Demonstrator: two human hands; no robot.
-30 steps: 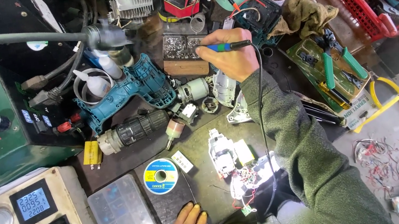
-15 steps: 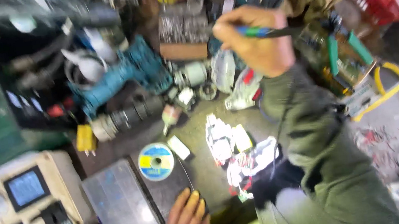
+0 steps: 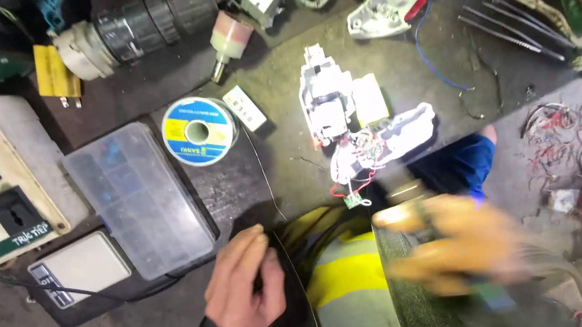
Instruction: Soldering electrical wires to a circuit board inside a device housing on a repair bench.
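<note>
A: Your left hand (image 3: 243, 284)?

B: Low at the worktop (image 3: 445, 73) edge, fingers curled, pinching thin solder wire (image 3: 263, 182) that runs up toward the spool (image 3: 198, 131).

A: Right hand (image 3: 454, 243)?

B: Blurred just beside it; can't tell its grip or what's in it.

A: Beyond?

B: Clear parts box (image 3: 137, 200) left, opened white device with wires (image 3: 355, 132) under a bright light, drill chuck (image 3: 142, 25) farthest.
</note>
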